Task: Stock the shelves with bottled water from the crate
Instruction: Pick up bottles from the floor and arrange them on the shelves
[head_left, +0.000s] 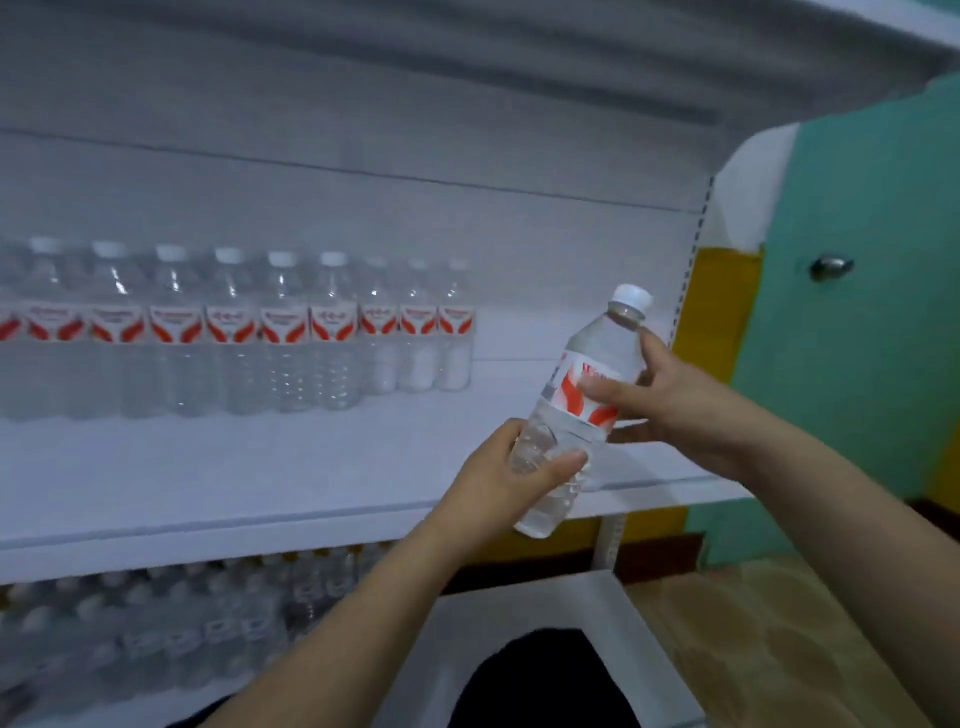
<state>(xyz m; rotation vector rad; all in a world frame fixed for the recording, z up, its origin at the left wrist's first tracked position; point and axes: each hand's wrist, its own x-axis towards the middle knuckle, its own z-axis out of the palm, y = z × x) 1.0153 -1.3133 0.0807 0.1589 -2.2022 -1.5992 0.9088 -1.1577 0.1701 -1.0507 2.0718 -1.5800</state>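
Observation:
A clear water bottle (597, 358) with a white cap and a red-and-white label tilts to the right in front of the white shelf (260, 467). My left hand (498, 478) grips its lower half. My right hand (670, 400) holds its label and shoulder, thumb across the label. A row of matching bottles (234, 332) stands upright on the left and middle of the shelf, with a few smaller-looking ones behind at the row's right end. The shelf's right part is bare.
A lower shelf (156, 649) holds several more bottles. A white crate (519, 613) with a dark inside sits below my arms. A teal and yellow wall (857, 338) stands to the right, past the perforated shelf upright (693, 249).

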